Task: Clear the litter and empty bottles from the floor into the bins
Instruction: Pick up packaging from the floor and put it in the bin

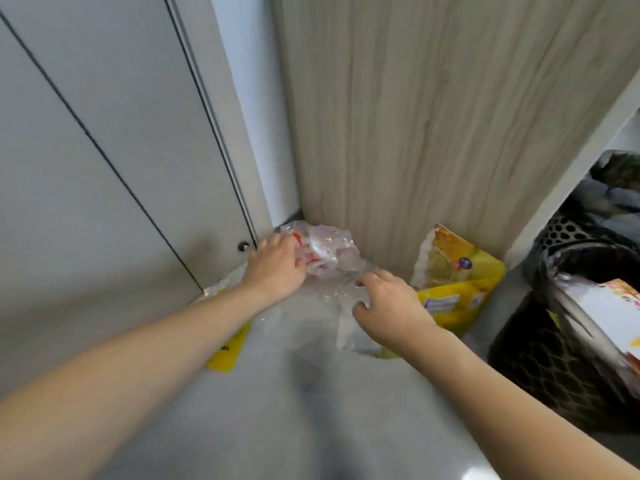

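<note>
The crumpled clear wrapper (325,251) is grasped by the left hand (273,271) at 12 o'clock; the right hand (391,306), fingers loosely released, is held above clear plastic (332,296), the yellow bag (453,282) at 2 o'clock

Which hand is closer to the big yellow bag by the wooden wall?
Right. The right hand is just beside the yellow bag, overlapping its lower edge. The left hand is farther off, gripping the crumpled clear plastic.

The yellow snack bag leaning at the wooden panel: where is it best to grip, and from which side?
Probably pinch the torn top edge of the yellow snack bag from above. It stands open-end up, with the wooden panel behind it, and the right hand is nearest.
</note>
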A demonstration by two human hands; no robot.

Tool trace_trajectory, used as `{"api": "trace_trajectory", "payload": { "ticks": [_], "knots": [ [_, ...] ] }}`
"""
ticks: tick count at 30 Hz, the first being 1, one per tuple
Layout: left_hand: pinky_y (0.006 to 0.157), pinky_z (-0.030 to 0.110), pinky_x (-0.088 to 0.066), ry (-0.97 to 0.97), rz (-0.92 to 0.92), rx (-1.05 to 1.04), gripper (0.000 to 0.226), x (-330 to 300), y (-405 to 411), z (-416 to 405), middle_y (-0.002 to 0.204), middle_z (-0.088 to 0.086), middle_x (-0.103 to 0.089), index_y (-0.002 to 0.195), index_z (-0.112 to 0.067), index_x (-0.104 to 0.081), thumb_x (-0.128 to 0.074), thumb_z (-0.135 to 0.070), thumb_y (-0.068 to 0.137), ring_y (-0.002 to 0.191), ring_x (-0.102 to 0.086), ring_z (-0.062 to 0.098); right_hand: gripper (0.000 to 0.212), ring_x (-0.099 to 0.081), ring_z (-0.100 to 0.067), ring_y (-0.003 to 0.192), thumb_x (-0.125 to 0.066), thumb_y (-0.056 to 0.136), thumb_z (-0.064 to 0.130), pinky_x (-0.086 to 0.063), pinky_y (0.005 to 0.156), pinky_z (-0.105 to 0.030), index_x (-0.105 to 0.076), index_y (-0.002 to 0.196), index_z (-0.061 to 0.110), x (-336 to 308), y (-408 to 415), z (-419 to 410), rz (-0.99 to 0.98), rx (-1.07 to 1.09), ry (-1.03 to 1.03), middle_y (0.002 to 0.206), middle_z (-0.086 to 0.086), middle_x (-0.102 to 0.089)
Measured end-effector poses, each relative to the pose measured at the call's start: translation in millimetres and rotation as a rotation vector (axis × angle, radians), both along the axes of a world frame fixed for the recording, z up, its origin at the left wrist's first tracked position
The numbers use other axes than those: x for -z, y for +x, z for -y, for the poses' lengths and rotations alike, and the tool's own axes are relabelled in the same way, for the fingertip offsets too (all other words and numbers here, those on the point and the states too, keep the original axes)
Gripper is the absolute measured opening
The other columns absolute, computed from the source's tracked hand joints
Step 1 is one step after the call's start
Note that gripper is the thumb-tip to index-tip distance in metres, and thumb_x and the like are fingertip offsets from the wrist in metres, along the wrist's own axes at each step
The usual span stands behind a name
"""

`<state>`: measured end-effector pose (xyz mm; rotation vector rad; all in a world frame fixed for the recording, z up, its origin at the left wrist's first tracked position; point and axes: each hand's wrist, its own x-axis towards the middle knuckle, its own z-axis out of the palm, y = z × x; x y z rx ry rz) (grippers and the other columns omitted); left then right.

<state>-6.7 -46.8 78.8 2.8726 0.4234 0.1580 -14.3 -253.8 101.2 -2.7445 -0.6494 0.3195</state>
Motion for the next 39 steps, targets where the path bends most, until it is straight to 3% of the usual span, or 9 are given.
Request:
{"api": "trace_trajectory", "payload": {
  "ticks": [5,10,16,19,22,28,30,33,39],
  "knots": [
    [0.099,0.041,-0.040,-0.065,-0.072,-0.111,0.034,65.0,-40.8,-90.6,0.120,0.014,-0.058,0.116,-0.012,-0.058,-0.052,-0.031,0.088,0.116,-0.051,0.037,0.047,-0.039,-0.025,0.129,-0.046,0.084,0.025,-0.005,0.119,-0.041,-0.054,0.131,0.019,28.3,-23.4,-70.5,0.200,-0.282,-0.149,0.132,-0.003,-0.051],
    [0.108,0.040,-0.031,-0.215,-0.298,-0.379,0.061,146.0,-84.1,-135.2,0.141,0.012,-0.042,0.138,-0.015,-0.042,-0.053,-0.050,0.090,0.132,-0.035,0.033,0.047,-0.056,-0.035,0.110,-0.033,0.071,0.024,-0.025,0.114,-0.052,-0.068,0.099,0.012,53.5,-13.3,-103.3,0.307,-0.302,-0.299,0.104,-0.011,-0.064],
    [0.117,0.052,-0.005,-0.201,-0.439,-0.438,0.103,206.9,-89.6,-122.5,0.159,0.010,-0.006,0.152,-0.020,-0.012,-0.045,-0.080,0.075,0.147,-0.002,0.031,0.049,-0.042,-0.031,0.125,-0.036,0.077,0.026,-0.009,0.118,-0.046,-0.054,0.122,0.015,78.5,1.3,-116.3,0.214,-0.371,-0.471,0.127,-0.008,-0.051],
    [0.114,0.057,-0.011,-0.119,-0.289,-0.466,0.096,220.8,-93.4,-112.8,0.157,0.015,-0.022,0.149,-0.016,-0.029,-0.038,-0.078,0.076,0.143,-0.017,0.034,0.048,-0.027,-0.030,0.136,-0.041,0.084,0.024,-0.003,0.119,-0.046,-0.044,0.132,0.017,91.9,6.2,-134.1,0.186,-0.399,-0.483,0.143,-0.008,-0.035],
    [0.108,0.056,-0.027,0.018,-0.087,-0.435,0.077,236.2,-103.1,-109.9,0.140,0.018,-0.048,0.133,-0.012,-0.054,-0.051,-0.066,0.079,0.123,-0.045,0.037,0.052,-0.018,-0.031,0.141,-0.042,0.087,0.023,-0.001,0.119,-0.046,-0.038,0.139,0.016,105.6,9.6,-153.3,0.185,-0.418,-0.450,0.151,-0.009,-0.025],
    [0.105,0.053,-0.032,0.108,0.052,-0.435,0.065,244.3,-102.2,-110.7,0.129,0.017,-0.055,0.123,-0.011,-0.061,-0.056,-0.059,0.079,0.110,-0.051,0.038,0.072,-0.002,-0.030,0.145,-0.046,0.088,0.033,0.004,0.118,-0.052,-0.012,0.150,0.020,134.9,25.0,-157.5,0.144,-0.218,-0.491,0.158,-0.009,-0.003],
    [0.105,0.053,-0.032,0.122,0.088,-0.418,0.061,245.5,-101.5,-111.0,0.128,0.018,-0.055,0.118,-0.010,-0.062,-0.056,-0.057,0.079,0.109,-0.051,0.038,0.081,-0.008,-0.032,0.143,-0.056,0.082,0.037,-0.002,0.117,-0.054,-0.016,0.150,0.019,139.0,33.0,-145.6,0.186,-0.098,-0.459,0.156,-0.012,-0.009],
    [0.107,0.053,-0.031,0.119,0.108,-0.407,0.050,244.6,-101.3,-110.7,0.126,0.019,-0.056,0.101,-0.009,-0.063,-0.059,-0.051,0.075,0.108,-0.051,0.039,0.080,-0.026,-0.035,0.129,-0.071,0.068,0.030,-0.022,0.113,-0.055,-0.037,0.138,0.013,137.6,40.2,-119.2,0.350,0.090,-0.200,0.141,-0.017,-0.031],
    [0.105,0.058,-0.032,0.168,-0.060,-0.368,0.034,236.4,-98.4,-104.4,0.124,0.028,-0.054,0.090,-0.008,-0.064,-0.054,-0.038,0.077,0.109,-0.050,0.045,0.098,-0.021,-0.040,0.138,-0.068,0.078,0.047,-0.013,0.116,-0.052,-0.014,0.148,0.006,134.7,58.0,-62.6,0.172,0.448,-0.213,0.150,-0.021,-0.023]
  ]
}}
